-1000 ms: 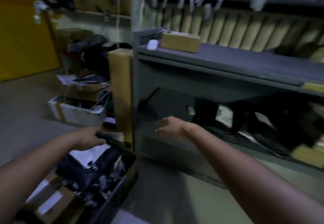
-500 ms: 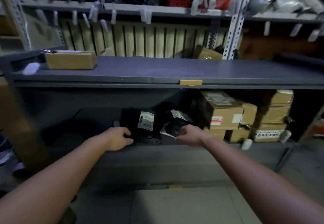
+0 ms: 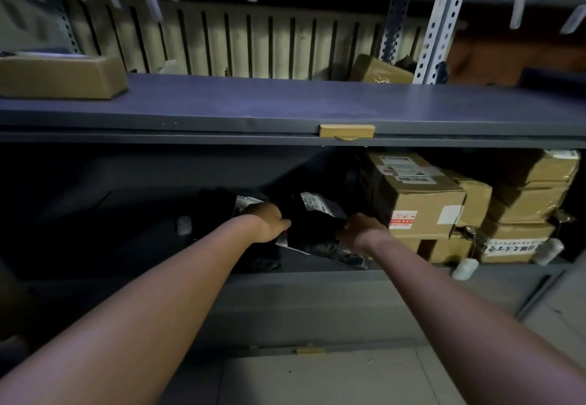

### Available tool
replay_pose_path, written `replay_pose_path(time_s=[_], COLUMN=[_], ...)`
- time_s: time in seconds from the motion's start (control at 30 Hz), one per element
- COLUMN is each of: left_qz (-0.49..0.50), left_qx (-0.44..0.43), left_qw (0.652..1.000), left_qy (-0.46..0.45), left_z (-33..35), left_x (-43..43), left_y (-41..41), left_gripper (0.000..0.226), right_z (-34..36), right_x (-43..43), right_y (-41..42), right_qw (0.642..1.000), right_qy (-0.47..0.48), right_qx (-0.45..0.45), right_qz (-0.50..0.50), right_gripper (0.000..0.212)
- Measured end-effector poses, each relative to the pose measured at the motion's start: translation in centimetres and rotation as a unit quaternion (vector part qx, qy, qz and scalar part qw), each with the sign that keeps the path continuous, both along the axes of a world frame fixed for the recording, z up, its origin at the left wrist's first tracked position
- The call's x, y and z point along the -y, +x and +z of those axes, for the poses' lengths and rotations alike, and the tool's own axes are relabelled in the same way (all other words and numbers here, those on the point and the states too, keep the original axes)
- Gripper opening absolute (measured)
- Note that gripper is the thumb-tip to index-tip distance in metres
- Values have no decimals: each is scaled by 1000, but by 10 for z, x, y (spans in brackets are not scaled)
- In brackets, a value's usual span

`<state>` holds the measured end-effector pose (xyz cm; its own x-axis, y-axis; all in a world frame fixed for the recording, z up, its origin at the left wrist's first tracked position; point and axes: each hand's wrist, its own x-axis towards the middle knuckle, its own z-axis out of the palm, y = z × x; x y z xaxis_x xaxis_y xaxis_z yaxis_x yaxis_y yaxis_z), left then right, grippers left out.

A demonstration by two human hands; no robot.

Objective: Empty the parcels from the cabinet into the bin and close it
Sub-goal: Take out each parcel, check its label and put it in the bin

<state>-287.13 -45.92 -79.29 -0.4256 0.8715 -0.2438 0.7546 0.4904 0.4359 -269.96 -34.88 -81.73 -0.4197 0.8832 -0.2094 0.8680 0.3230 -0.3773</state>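
Centre frame, inside cabinet: left hand and right hand, fingers curled, grip opposite edges of one black labelled parcel; second black parcel just left; stacked cardboard boxes at right.

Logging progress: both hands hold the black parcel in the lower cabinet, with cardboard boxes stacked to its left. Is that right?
No. The head view shows the cardboard boxes stacked to the right of the black parcel, not its left. The left hand and right hand do hold it in the lower cabinet.
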Motion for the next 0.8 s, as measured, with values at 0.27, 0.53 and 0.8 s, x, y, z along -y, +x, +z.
replay_pose_path(time_s=[0.27,0.53,0.8], left_qz=[70,103,80], left_qx=[133,173,285], left_qw=[987,977,939], left_qy=[63,68,175], left_z=[-32,-49,-38], left_x=[-61,-71,-32], left_y=[25,22,23], left_gripper=[56,73,60], right_z=[-30,-43,-50], right_x=[-19,-26,-8], right_y=[-4,-1,1], right_qw=[999,997,979], right_qy=[46,8,-66], right_qx=[0,-62,-174], right_qz=[-18,-39,-81], right_gripper=[43,36,38])
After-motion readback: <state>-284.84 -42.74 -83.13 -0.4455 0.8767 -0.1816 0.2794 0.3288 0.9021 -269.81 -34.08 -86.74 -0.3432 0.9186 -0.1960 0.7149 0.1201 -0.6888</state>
